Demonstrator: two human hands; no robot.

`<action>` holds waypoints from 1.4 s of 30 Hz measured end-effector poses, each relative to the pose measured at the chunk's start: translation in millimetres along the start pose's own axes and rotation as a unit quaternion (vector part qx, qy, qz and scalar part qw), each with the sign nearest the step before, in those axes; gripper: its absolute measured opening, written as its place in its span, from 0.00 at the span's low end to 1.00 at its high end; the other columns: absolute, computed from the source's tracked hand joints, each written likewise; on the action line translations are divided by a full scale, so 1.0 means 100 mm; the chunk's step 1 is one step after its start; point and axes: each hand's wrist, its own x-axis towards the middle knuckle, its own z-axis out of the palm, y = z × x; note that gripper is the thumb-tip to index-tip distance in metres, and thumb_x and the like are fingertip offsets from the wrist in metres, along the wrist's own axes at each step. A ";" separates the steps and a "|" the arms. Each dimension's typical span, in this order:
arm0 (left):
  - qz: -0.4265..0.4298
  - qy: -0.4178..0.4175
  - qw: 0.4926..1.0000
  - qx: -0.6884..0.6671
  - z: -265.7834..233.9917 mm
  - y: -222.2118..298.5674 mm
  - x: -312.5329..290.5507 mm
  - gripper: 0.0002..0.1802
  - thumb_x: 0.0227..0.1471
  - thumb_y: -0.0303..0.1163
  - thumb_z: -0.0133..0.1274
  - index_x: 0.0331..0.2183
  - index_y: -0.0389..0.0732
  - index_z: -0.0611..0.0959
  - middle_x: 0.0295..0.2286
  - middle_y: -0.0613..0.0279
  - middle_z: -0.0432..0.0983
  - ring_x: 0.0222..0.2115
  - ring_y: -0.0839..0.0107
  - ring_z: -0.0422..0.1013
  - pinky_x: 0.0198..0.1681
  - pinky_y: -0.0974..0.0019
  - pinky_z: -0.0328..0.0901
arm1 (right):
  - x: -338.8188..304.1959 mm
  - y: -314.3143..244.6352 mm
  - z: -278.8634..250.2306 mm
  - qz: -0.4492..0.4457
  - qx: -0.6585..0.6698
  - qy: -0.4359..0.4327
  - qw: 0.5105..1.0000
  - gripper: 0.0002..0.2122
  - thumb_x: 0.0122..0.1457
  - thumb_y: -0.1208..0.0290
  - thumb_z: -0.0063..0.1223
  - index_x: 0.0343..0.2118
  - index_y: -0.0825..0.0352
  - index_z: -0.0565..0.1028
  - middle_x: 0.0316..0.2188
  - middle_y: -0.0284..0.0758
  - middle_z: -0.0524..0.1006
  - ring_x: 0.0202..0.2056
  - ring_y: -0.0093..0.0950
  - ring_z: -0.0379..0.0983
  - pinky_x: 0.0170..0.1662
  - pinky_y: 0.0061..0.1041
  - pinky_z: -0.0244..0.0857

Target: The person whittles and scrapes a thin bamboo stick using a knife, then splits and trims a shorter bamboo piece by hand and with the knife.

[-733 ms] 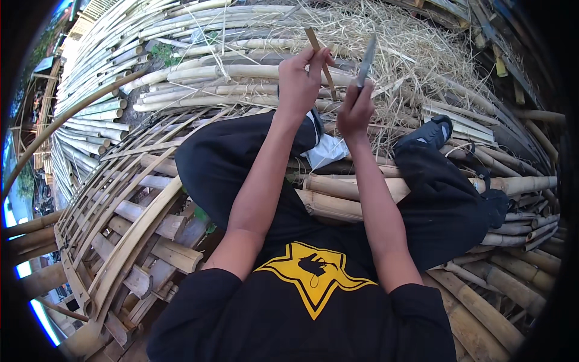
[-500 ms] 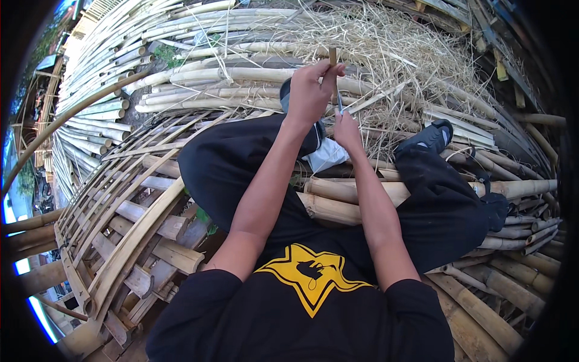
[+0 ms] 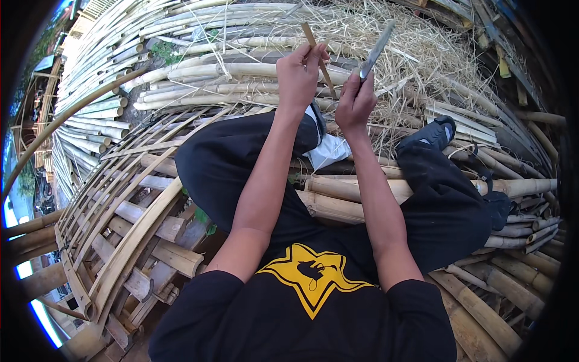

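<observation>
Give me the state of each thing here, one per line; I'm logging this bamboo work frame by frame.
left hand: raised, closed around the bamboo stick
bamboo stick: held tilted, its top end free above the fingers
right hand: raised, gripping the knife
knife: blade pointing up, clear of the stick
bamboo poles: lying flat under the legs
shavings: loose, heaped ahead

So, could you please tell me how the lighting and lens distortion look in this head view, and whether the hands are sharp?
Head view: even daylight, with no harsh glare. The fisheye bends the stacked bamboo poles toward the dark rim. The left hand holding a bamboo stick and the right hand holding a knife are reasonably sharp, and the straw-like shavings look bright but not washed out.
</observation>
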 end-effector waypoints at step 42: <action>0.001 0.007 0.999 -0.042 0.15 -0.16 -0.01 0.12 0.56 0.35 0.52 0.30 0.35 0.82 0.19 0.58 0.78 0.21 0.75 0.75 0.25 0.70 0.65 | -0.26 1.17 0.10 0.074 -0.137 -0.108 0.982 0.19 0.65 0.53 0.36 0.28 0.66 0.64 0.12 0.36 0.64 0.13 0.34 0.63 0.17 0.32 0.54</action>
